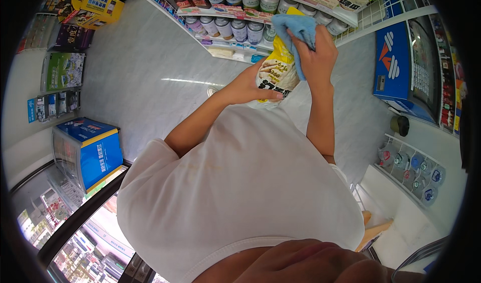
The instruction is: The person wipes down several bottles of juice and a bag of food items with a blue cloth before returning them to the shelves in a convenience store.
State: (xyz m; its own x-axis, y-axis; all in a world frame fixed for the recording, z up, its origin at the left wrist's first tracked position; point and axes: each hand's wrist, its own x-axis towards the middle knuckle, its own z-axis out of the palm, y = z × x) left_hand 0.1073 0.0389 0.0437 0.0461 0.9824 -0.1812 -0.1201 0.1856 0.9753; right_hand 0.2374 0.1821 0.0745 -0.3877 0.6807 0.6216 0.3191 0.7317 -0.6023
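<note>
In front of my chest, my left hand (251, 85) grips the lower part of a yellow and white printed plastic food bag (280, 70), with the thumb across its front. My right hand (318, 55) holds a blue cloth (297, 29) against the upper right side of the bag. Part of the bag's top is hidden behind the cloth, and a yellow tip shows above it. Just beyond both hands stands a white store shelf (263, 18) with rows of lidded jars (239, 29) and price strips.
A blue freezer (392, 63) stands at the right, near a rack of large water bottles (409, 170). Another blue ice cream freezer (101, 155) is at the left, by the glass front. Yellow cartons (97, 6) are at the upper left. Grey floor (135, 68) lies between the shelves.
</note>
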